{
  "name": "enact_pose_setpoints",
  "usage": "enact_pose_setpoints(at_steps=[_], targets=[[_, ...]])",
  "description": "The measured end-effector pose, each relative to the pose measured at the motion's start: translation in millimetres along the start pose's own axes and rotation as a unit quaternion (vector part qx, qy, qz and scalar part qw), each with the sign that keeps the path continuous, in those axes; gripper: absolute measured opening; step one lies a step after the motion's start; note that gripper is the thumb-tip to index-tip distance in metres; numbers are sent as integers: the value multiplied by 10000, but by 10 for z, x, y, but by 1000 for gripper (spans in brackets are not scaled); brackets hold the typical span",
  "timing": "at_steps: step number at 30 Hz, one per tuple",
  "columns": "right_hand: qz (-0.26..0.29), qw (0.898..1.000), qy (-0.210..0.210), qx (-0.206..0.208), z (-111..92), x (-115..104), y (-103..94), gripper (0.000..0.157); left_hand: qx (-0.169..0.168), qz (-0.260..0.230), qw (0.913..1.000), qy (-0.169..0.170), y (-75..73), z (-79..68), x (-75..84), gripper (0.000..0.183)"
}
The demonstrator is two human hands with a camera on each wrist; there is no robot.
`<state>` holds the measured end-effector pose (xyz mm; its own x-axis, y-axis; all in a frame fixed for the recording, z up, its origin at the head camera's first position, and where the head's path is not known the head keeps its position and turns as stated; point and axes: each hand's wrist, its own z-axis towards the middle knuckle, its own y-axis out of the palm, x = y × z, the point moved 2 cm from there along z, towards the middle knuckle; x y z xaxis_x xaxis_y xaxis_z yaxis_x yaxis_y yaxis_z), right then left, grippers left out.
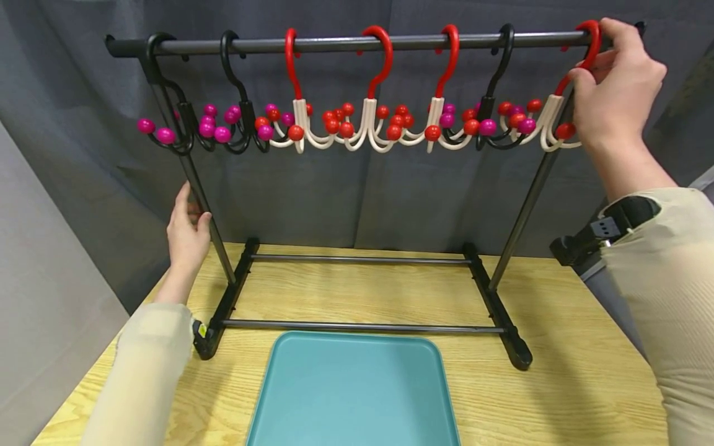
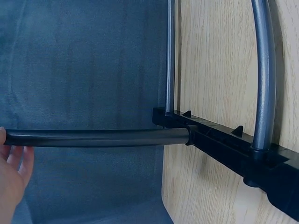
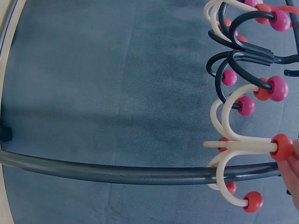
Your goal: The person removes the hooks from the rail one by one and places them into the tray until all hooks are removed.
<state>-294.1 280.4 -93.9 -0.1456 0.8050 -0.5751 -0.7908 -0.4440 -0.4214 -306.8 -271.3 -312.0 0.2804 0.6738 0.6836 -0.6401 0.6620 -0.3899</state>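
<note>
A dark metal garment rack [image 1: 334, 44] stands on the table with several multi-arm hook hangers along its top bar. At the bar's right end my right hand [image 1: 621, 93] pinches the red hook of a white hanger [image 1: 549, 124] with red ball tips; the hook is over the bar. The right wrist view shows this hanger [image 3: 247, 146] beside the right post, with only fingertips of that hand in sight. My left hand [image 1: 188, 238] holds the left post [image 1: 201, 192] below the hangers. In the left wrist view its fingers [image 2: 27, 163] lie around the post [image 2: 103, 138].
Black hangers [image 1: 242, 118] with pink balls and white hangers [image 1: 368, 121] with red hooks share the bar. A teal tray [image 1: 357, 390] lies in front of the rack's base bar [image 1: 362, 326]. Grey cloth [image 1: 312, 198] hangs behind the wooden table [image 1: 586, 371].
</note>
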Motion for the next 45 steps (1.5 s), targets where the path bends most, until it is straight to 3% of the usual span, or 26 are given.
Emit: enact_pose_setpoints(at_steps=[8, 17, 27, 36, 45], targets=[[97, 9994, -13, 337, 15, -29, -96, 44, 13, -31, 10000, 19, 28, 0, -4, 63], [219, 9964, -398, 721, 9, -102, -169, 39, 1, -8, 10000, 62, 25, 6, -8, 62], [126, 9948, -729, 703, -39, -129, -186, 38, 28, -4, 10000, 68, 28, 12, -18, 62], [281, 9963, -554, 595, -103, -101, -286, 38, 83, -12, 9999, 116, 32, 6, -12, 62], [585, 9938, -708, 620, -187, -66, -355, 39, 90, -29, 9999, 106, 25, 1, -2, 62]])
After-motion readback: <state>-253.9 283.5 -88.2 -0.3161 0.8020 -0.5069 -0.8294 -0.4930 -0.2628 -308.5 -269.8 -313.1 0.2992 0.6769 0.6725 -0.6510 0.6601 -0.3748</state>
